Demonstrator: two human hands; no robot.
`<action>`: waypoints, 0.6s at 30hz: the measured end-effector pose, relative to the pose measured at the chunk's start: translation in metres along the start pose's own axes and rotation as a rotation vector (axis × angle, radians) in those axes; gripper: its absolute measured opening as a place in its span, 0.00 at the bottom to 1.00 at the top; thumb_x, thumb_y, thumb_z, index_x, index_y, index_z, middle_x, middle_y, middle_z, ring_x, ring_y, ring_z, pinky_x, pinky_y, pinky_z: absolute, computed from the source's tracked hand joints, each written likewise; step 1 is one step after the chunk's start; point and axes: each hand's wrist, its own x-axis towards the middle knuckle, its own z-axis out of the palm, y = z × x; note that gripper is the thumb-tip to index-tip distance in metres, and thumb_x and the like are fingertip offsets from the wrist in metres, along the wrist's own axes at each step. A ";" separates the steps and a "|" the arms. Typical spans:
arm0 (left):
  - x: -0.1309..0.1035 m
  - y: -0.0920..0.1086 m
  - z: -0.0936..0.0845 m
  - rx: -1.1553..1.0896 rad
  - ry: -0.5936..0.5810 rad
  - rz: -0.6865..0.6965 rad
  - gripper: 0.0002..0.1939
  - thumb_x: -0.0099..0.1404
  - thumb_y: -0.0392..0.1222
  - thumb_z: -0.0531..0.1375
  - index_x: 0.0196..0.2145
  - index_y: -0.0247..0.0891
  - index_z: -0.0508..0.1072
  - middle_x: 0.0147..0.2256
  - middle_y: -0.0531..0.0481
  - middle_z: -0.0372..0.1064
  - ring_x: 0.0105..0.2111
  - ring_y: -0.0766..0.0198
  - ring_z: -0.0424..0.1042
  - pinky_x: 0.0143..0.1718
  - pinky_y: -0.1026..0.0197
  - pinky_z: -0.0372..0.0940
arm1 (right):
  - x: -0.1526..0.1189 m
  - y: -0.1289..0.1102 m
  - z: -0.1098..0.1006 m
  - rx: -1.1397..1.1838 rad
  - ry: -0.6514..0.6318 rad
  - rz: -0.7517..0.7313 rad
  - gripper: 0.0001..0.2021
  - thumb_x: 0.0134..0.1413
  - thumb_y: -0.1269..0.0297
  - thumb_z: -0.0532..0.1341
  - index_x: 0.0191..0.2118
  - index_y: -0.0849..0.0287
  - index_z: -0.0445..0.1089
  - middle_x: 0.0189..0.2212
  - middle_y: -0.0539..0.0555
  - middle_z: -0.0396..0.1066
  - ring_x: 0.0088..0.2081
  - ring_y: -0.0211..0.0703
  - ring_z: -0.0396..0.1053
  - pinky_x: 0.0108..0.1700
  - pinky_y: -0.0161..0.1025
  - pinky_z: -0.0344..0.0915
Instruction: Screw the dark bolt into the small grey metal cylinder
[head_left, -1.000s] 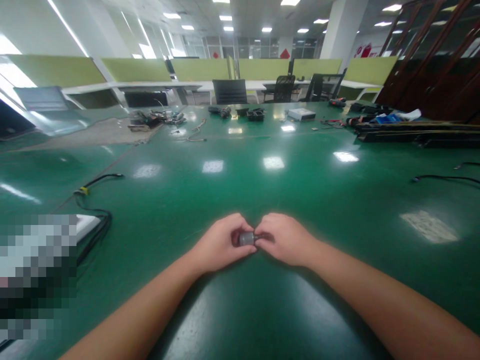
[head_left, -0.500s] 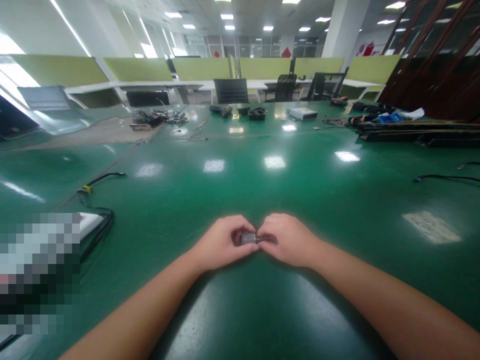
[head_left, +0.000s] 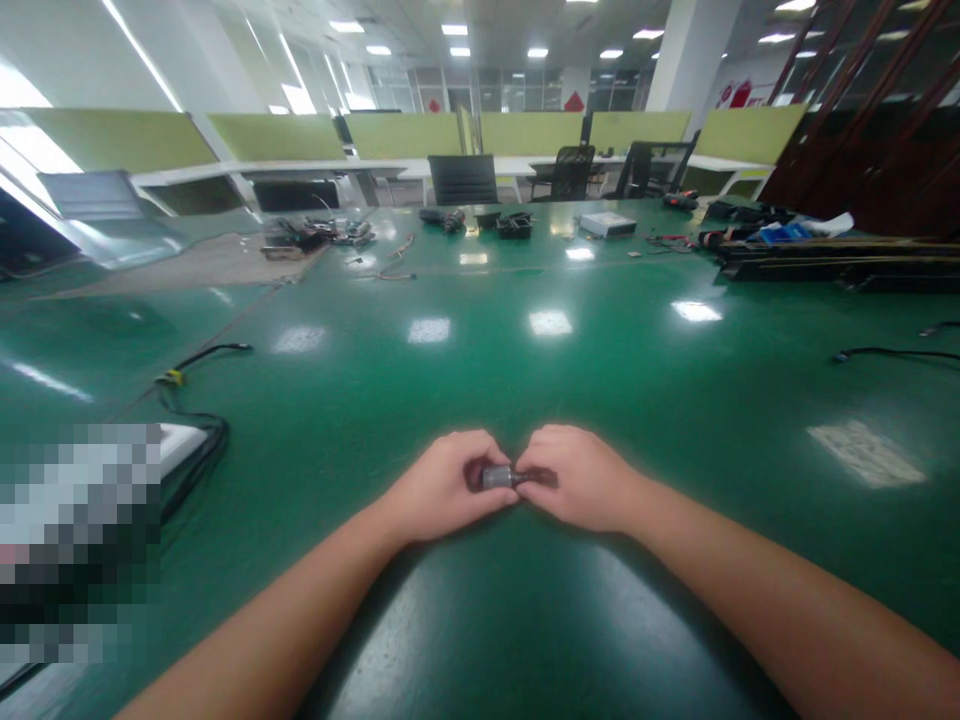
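Left hand (head_left: 441, 490), fingers grasping a small grey cylinder (head_left: 496, 477); right hand (head_left: 581, 478), fingers pinching its slim dark end, over green tabletop (head_left: 480, 380).

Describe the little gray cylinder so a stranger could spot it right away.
Find the big green table. In the foreground, the left hand and right hand face each other. Between them is the small gray cylinder: unlike the black cables farther left, it is held.
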 end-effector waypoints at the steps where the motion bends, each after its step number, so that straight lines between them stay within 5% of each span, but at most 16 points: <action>1: 0.000 0.000 0.000 -0.002 -0.001 0.003 0.12 0.62 0.49 0.66 0.35 0.37 0.74 0.29 0.53 0.68 0.29 0.65 0.66 0.31 0.64 0.56 | 0.000 0.000 0.000 0.001 -0.001 0.002 0.03 0.57 0.65 0.65 0.37 0.57 0.75 0.34 0.52 0.74 0.38 0.43 0.68 0.40 0.39 0.61; 18: 0.000 -0.004 0.000 -0.025 0.006 0.050 0.13 0.64 0.51 0.66 0.36 0.37 0.75 0.30 0.53 0.67 0.30 0.64 0.65 0.33 0.64 0.56 | -0.004 0.003 -0.007 0.001 -0.047 0.049 0.04 0.58 0.64 0.65 0.37 0.57 0.76 0.34 0.51 0.74 0.38 0.42 0.69 0.42 0.39 0.61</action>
